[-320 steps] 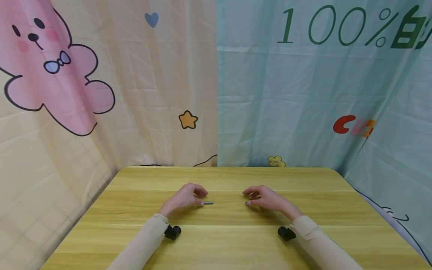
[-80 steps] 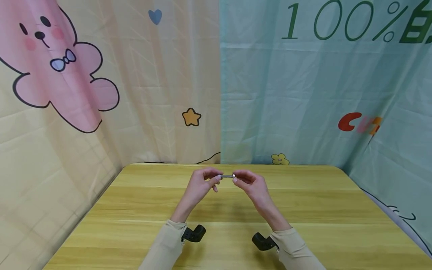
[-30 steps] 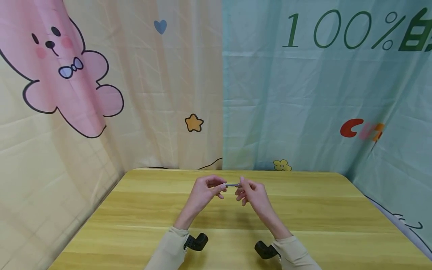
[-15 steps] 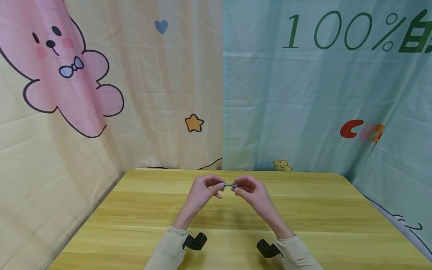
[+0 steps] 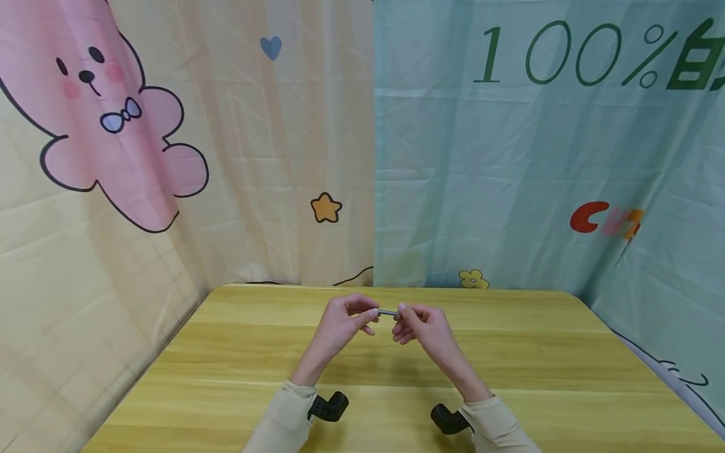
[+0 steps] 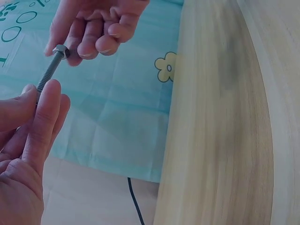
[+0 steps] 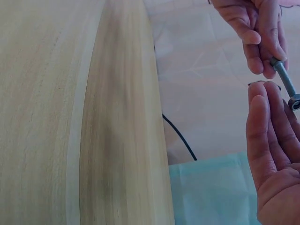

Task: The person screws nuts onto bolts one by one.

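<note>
Fingers of the left hand (image 5: 342,319) are bent toward its thumb, and one end of a metal bolt (image 6: 49,72) is pinched between them, partly covered by the fingertips. From there the threaded shank is pointed toward the right hand (image 5: 427,327), and a hex nut (image 6: 60,50) is set at its far tip; whether the threads are engaged cannot be told. By the right thumb and index finger the nut is pinched, while the other right fingers are loosely bent below. In the right wrist view that thumb is hidden, and the nut is seen close beside the fingers. Bolt and nut are held between the two hands, above a wooden table (image 5: 255,327). Both forearms are covered by beige sleeves (image 5: 286,412), and at each wrist a black device (image 5: 331,406) is worn. Behind the table, a cream curtain (image 5: 243,189), printed with a pink bear (image 5: 119,163), is met by a blue-green curtain (image 5: 481,170), on which "100%" is printed.
</note>
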{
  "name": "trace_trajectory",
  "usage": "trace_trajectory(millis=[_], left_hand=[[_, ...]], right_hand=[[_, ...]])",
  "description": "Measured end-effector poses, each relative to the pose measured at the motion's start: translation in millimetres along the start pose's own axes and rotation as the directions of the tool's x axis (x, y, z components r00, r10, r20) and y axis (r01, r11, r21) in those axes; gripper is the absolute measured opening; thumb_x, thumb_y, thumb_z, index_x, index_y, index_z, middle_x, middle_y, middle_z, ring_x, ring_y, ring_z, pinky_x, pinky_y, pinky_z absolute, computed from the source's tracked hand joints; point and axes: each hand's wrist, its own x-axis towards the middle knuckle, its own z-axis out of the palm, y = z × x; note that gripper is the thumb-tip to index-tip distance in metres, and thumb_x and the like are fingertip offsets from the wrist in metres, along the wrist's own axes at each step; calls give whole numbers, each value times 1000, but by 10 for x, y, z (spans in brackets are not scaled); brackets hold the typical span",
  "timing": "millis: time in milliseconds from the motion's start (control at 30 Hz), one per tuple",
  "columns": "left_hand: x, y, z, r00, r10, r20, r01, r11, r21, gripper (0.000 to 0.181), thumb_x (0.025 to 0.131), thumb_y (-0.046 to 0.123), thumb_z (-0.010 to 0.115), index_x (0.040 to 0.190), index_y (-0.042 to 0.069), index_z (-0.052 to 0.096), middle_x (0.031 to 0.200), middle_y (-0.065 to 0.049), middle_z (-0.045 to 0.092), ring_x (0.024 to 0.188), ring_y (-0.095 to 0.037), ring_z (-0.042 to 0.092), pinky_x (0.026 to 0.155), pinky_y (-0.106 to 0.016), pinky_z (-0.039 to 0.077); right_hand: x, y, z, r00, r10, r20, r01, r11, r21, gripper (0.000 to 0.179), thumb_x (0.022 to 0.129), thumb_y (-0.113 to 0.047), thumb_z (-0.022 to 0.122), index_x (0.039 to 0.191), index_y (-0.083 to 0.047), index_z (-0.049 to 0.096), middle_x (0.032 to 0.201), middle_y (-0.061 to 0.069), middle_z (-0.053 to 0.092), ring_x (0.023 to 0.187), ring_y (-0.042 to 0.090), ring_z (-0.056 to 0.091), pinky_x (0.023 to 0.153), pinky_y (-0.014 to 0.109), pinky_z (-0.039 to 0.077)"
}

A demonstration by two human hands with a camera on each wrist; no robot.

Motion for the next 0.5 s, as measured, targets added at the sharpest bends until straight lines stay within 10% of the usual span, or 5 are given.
trace_trajectory(millis=[233,500], left_hand=[[3,21,-12,1000,-4,-27,5,1000,8,11,93,-6,62,101,-11,67,92,-20,69,81,-22,67,67,-44,62],[61,-116,-28,999,-26,-41,26,1000,-15,11,93,-3,64,102,-8,68,94,-24,68,85,-32,68,66,-40,62]], right_hand=[[6,-7,-38,993,-111,25,112,993,-27,32,101,-22,58,129,-7,59,118,17,65,101,34,65,82,40,59],[-2,-14,-79,986,-154,57,156,987,-39,29,93,-9,70,119,-3,61,115,17,66,103,32,66,87,34,58]])
